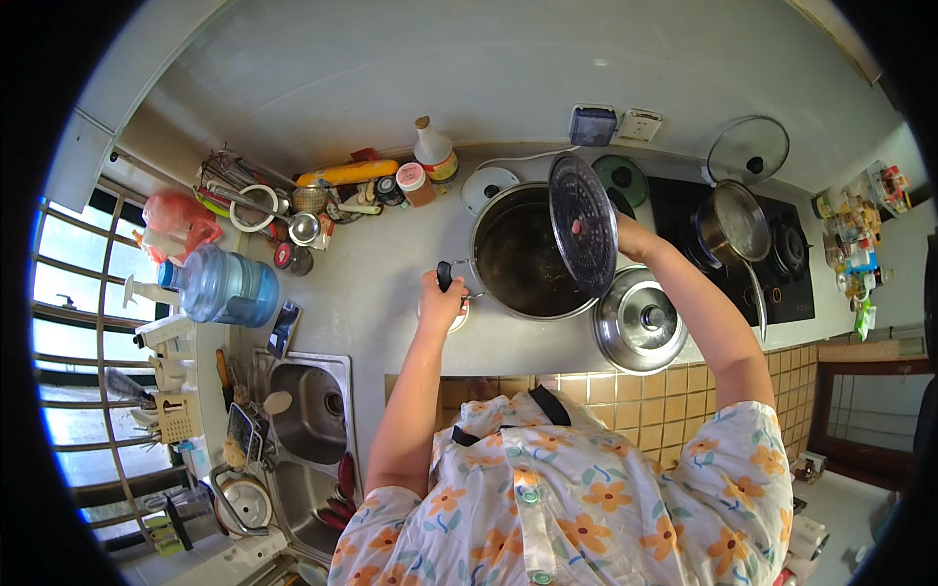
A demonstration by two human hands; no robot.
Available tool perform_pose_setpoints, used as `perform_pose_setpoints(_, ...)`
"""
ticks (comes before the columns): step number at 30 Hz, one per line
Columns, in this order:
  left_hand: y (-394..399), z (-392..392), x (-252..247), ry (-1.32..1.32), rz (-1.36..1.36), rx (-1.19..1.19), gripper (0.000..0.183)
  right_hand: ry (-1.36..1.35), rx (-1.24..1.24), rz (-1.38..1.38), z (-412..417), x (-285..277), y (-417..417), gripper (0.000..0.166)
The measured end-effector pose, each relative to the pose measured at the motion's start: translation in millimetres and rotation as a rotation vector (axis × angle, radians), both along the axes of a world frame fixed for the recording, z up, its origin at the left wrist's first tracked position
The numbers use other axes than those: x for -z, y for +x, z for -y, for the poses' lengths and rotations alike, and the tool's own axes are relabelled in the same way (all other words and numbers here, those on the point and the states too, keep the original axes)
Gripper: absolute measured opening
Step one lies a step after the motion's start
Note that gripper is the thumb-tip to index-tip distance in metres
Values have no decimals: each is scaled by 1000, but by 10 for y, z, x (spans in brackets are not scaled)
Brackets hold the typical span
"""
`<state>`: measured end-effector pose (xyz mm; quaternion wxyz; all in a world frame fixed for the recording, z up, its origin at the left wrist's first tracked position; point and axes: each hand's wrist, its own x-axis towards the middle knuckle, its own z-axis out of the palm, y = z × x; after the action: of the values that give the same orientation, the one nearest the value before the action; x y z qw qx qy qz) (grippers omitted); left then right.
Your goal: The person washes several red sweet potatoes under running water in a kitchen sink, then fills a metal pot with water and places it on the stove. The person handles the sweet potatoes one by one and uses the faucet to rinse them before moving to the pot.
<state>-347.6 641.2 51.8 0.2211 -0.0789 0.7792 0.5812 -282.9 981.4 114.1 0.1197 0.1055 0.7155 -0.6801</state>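
Note:
My left hand (443,299) is closed around the black side handle (444,276) of a large metal pot (476,253) on the counter. Dark liquid or a dark interior shows inside it. A round perforated dark plate (582,231) stands steeply tilted over the pot's right side. Behind that plate is my right hand (632,236); its fingers are mostly hidden, so its hold cannot be made out. Just below the right forearm lies a domed steel lid (640,322). Two smaller lids, one white-rimmed (489,189) and one green (620,180), lie behind the pot.
At right, a saucepan (733,220) sits on a black gas hob (791,293), with a glass lid (747,150) behind. Bottles, jars and a ladle (303,228) line the back left. A water jug (229,286), phone (283,328) and double sink (311,417) are at left.

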Motion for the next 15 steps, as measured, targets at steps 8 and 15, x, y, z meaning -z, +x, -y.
perform_pose_setpoints(8,4,-13,-38,24,25,45,34,51,7,-63,-196,50,64,22)
perform_pose_setpoints(15,23,-30,22,51,67,46,29,-31,38,-104,-140,-108,108,26)
